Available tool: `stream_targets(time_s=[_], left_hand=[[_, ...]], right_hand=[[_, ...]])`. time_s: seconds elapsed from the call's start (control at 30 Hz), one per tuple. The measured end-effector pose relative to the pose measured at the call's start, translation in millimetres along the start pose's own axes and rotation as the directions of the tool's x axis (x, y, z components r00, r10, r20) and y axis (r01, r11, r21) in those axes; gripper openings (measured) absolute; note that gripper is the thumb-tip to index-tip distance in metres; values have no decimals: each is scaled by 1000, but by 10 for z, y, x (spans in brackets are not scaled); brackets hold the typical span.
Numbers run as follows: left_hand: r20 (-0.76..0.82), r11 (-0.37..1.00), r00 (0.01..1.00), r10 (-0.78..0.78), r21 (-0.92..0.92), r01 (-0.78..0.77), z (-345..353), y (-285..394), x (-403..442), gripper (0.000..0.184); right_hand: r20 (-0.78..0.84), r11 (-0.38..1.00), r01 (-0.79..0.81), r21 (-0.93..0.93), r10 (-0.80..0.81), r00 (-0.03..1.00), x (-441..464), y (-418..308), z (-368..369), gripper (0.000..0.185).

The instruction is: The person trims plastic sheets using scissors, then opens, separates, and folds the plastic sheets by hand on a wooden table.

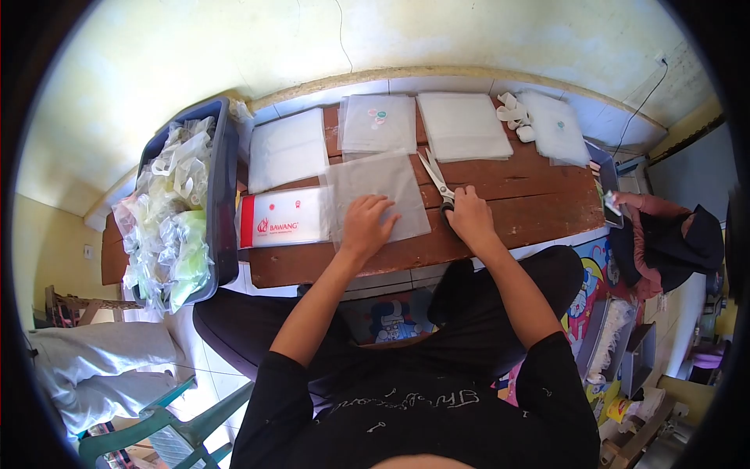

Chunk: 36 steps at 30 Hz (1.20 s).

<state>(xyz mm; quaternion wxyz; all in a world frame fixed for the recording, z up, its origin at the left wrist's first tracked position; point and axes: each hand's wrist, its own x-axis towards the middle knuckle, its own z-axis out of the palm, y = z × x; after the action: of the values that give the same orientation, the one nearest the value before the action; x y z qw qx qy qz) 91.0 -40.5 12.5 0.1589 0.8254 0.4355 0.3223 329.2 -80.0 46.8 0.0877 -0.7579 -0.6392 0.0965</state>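
Scissors (pixel 444 192) are set against the right hand (pixel 473 216), blades angled away and leftward; its closure cannot be told. On the bench (pixel 539 187), a clear bag (pixel 400 178) is touched by the spread left hand (pixel 366 227).

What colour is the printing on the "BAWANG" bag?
Red on the bag, in the head view.

Black short-sleeved T-shirt (pixel 422 406) and dark trousers
Pale, looping script lettering (pixel 465 397) and small scattered light motifs (pixel 376 427) mark the black fabric; the loose trousers look plain, and the forearms are bare.
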Motion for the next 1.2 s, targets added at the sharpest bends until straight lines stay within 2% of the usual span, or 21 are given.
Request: stream_targets(time_s=[0.03,0.17,0.23,0.47,0.57,0.63,0.67,0.7,0.73,0.77,0.8,0.83,0.87,0.9,0.93,1.0,1.03,1.07,1.1,1.13,1.2], left_hand=[[80,1000,997,5,-30,-3,5,33,-15,31],[160,999,986,44,-25,-40,36,159,-104,34],[110,996,990,86,30,-90,51,199,-148,32],[54,995,994,98,-2,-98,138,148,-225,15],[29,996,996,78,-48,-77,100,148,-197,12],[-17,983,999,-31,-181,27,12,176,-118,10],[-15,982,1000,-27,-186,24,-55,198,-56,10],[6,954,998,-56,-293,55,-138,204,26,8],[26,916,996,-84,-392,87,-252,215,107,8],[16,917,996,-86,-388,86,-411,255,175,8],[98,851,990,-99,-507,135,-585,301,230,8],[177,768,979,-99,-612,188,-723,308,275,9],[168,772,980,-104,-608,186,-820,257,301,9],[236,634,965,-118,-730,256,-907,192,312,10],[310,469,944,-116,-820,327,-991,174,312,11],[270,411,956,-116,-863,293,-1140,180,370,14],[284,249,946,-159,-915,317,-1186,153,391,17],[308,77,931,-197,-942,328,-1220,115,402,21],[325,56,911,-255,-935,349,-1178,3,411,25],[326,54,909,-259,-935,351,-1175,-38,408,25],[497,-168,830,-251,-867,469,-1167,-87,395,33]], right_hand=[[-1,1000,1,0,-1,1000,3,-27,-3,36],[48,998,50,-37,-48,998,28,-14,77,34],[55,997,66,-50,-63,996,29,7,116,34],[153,988,111,-111,-94,984,10,-173,-147,29],[164,989,135,-65,-123,979,97,-323,-475,30],[151,990,142,-10,-139,979,230,-294,-529,35],[43,947,298,117,-305,951,311,-247,-524,38],[-87,861,458,221,-451,888,390,-211,-536,42],[-90,859,464,217,-456,886,470,-195,-563,42],[-214,784,557,273,-515,830,550,-196,-588,46],[-337,694,647,315,-556,760,603,-210,-595,50],[-341,686,656,315,-564,752,617,-239,-594,50],[-322,656,591,469,-496,806,605,-267,-587,48],[-285,608,507,612,-429,857,591,-286,-574,47],[-281,606,507,613,-432,857,578,-283,-534,47],[95,467,172,867,-493,865,612,-272,-488,33],[93,469,178,865,-498,862,588,-308,-555,33],[136,438,81,895,-441,887,533,-368,-659,25],[185,397,-19,917,-384,905,500,-403,-705,18],[190,398,-23,917,-385,903,505,-395,-687,18],[194,133,-158,978,-329,924,540,-361,-642,13]])
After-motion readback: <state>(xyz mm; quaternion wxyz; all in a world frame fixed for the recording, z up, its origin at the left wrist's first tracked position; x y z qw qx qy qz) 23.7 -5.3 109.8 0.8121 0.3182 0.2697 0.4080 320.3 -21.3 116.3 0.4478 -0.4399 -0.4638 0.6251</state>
